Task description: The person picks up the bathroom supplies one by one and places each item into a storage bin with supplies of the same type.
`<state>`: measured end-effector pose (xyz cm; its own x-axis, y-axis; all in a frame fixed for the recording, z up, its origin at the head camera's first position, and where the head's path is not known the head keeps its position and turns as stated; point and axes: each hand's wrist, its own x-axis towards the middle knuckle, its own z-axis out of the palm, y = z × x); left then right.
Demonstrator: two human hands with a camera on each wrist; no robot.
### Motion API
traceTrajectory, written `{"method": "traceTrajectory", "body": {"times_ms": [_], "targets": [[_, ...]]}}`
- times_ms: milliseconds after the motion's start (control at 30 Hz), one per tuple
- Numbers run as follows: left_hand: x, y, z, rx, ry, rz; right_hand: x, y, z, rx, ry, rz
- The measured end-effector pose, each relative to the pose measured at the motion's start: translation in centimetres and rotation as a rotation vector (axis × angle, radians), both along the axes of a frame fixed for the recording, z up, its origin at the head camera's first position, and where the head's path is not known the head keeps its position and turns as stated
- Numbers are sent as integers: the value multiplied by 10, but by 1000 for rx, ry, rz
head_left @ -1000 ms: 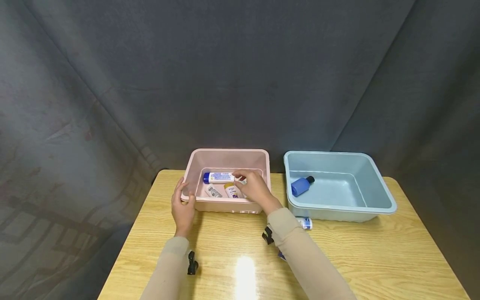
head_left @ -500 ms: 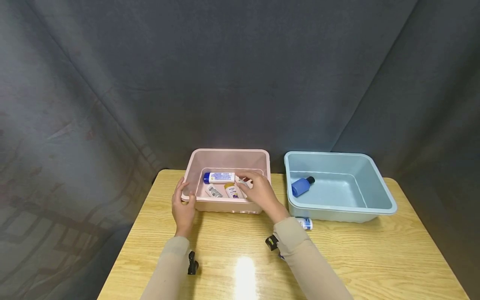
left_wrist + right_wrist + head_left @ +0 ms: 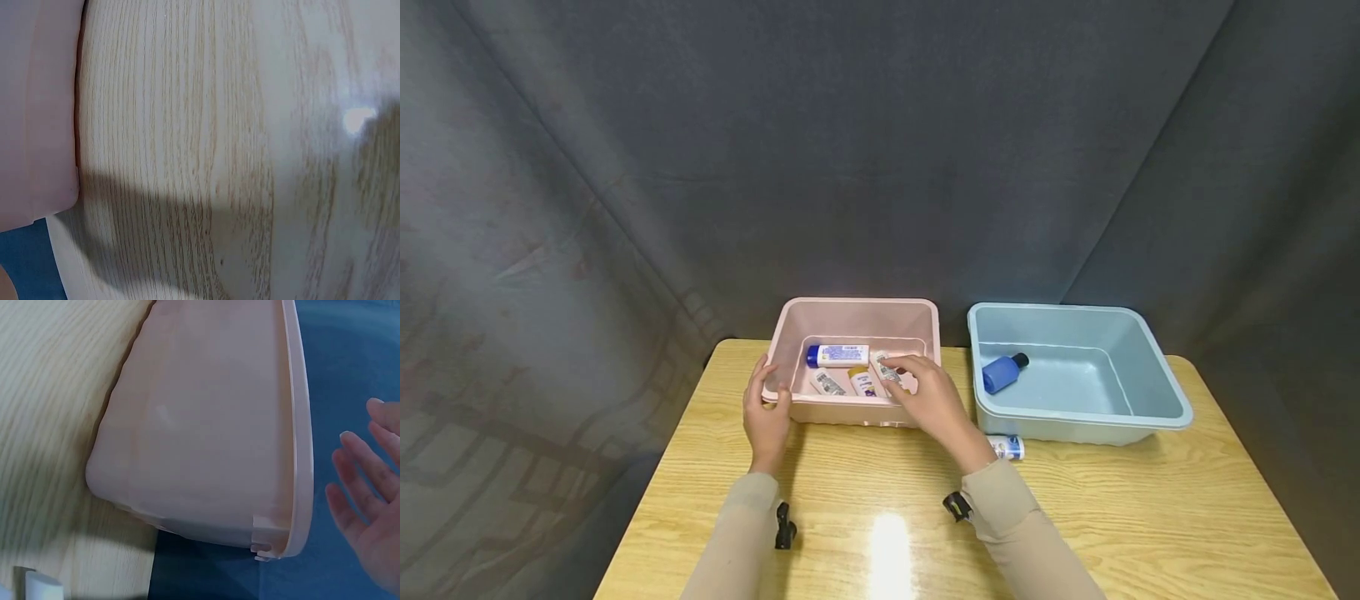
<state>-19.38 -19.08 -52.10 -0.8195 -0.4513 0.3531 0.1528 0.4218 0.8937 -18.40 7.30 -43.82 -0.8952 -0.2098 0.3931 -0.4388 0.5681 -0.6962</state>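
The white tube with grey print (image 3: 890, 374) lies inside the pink bin (image 3: 850, 412), below and just left of the right hand (image 3: 936, 404), whose loosely parted fingers hold nothing. The tube's long axis slants from far left to near right (thumb and forefinger straddle it, seen from above), while the left hand (image 3: 766, 423), farther off, grips the bin's near left corner.

Your right hand (image 3: 936, 406) has shifted right and nearer, uncovering more of the white tube (image 3: 883, 365) in the right part of the pink bin (image 3: 835, 412).
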Motion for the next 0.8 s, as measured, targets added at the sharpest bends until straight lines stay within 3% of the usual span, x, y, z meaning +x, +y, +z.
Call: {"method": "traceTrajectory", "body": {"times_ms": [400, 800], "targets": [[0, -1, -2, 1, 2, -2, 23, 13, -6, -22, 94, -59], [0, 0, 0, 17, -6, -9, 46, 30, -7, -33, 77, -133]]}}
